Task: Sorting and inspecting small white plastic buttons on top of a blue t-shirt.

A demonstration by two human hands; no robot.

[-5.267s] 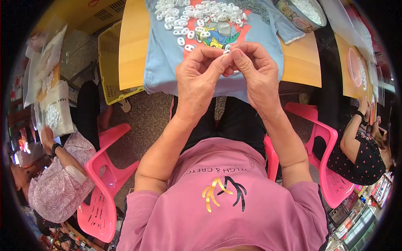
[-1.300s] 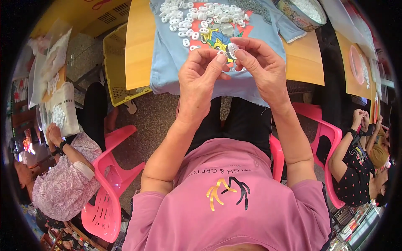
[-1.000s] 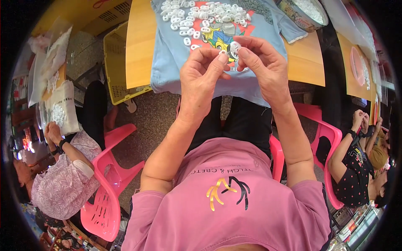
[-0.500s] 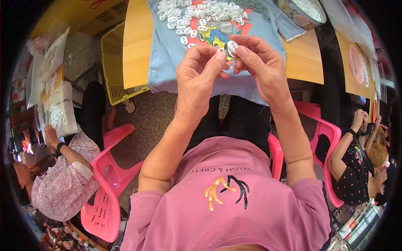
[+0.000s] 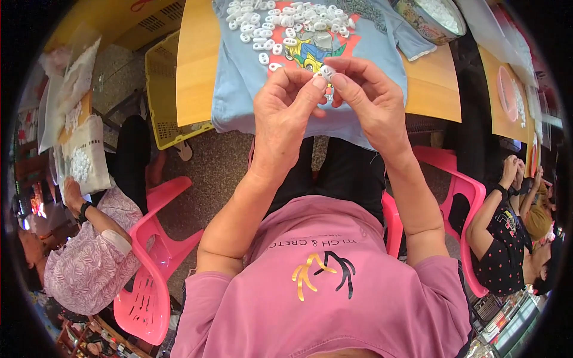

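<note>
My right hand pinches a white oval plastic piece with two holes between thumb and fingertips. Against it, my left hand closes thumb and forefinger on a small white plastic part, mostly hidden by the thumb. Both hands meet above the near half of a light blue T-shirt with a colourful print, spread over the table. Many similar white oval pieces lie loose on the shirt beyond my hands. One single piece rests close to my left knuckles.
The wooden table carries a round tin of white parts at the far right. A yellow plastic crate stands left of the table. People sit at both sides, on the left beside a pink chair.
My hands have come closer together, bringing the white piece in my right hand against the part in my left. The loose pieces on the shirt look unmoved.
</note>
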